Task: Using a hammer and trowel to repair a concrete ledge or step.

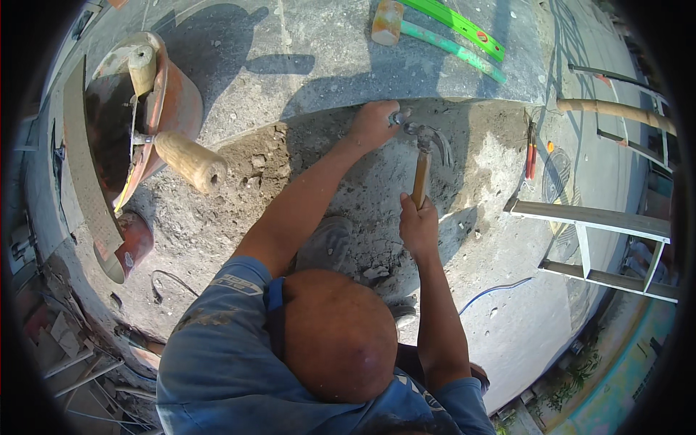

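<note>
Grey concrete slab [326, 51], green-handled mallet [438, 45], green level [461, 27]

**Left hand [375, 125] hides most of a metal piece [395, 118]**

Only its end shows, too small to identify; whether the hammer [421, 172] touches it cannot be told. The right hand [419, 226] covers the hammer's lower handle. The top edge cuts off the green level [464, 29], the bottom edge the blue shirt [225, 377]. Dim debris [80, 362] at lower left is indistinct.
</note>
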Available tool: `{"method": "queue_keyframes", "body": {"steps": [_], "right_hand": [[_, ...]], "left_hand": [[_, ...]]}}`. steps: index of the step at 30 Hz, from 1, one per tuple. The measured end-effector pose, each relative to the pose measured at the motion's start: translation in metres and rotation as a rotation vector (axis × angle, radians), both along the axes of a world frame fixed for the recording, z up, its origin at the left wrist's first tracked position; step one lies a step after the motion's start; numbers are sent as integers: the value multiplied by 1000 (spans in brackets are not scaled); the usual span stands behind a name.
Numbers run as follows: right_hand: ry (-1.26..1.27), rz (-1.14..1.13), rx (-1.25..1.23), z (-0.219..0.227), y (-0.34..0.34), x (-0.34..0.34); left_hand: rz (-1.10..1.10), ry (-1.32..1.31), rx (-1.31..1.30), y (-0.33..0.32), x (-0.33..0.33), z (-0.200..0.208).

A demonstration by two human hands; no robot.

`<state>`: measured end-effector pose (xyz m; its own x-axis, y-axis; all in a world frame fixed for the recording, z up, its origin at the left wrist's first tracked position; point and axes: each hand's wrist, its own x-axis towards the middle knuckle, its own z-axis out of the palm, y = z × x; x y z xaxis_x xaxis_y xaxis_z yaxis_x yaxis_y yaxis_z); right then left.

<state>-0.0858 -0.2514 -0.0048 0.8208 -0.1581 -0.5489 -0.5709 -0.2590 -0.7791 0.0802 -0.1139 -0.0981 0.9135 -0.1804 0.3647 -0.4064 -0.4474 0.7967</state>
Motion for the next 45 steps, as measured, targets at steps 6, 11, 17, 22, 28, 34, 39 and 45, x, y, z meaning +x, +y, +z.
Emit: {"method": "queue_keyframes", "body": {"steps": [6, 11, 17, 22, 28, 34, 39, 45], "right_hand": [[-69, -323, 226, 58, -7, -17], [-91, -429, 222, 65, -23, -17], [-163, -422, 273, 69, -25, -16], [-149, -482, 278, 72, -29, -20], [-163, -450, 284, 76, -28, -17], [-236, -451, 224, 94, -26, -15], [-322, -461, 181, 103, -30, -20], [-335, -508, 143, 112, -39, -18]], "left_hand": [[-83, 142, 172, 3, -24, 14], [-178, -5, 282, 8, -42, 8], [-279, -240, 409, 55, -58, -33], [-168, -24, 472, 84, -129, 2], [-143, -12, 291, 71, -121, 21], [-307, -168, 59, -16, -49, 36], [-250, -209, 99, -25, -12, -2], [-171, -197, 217, -2, -69, -10]]}}
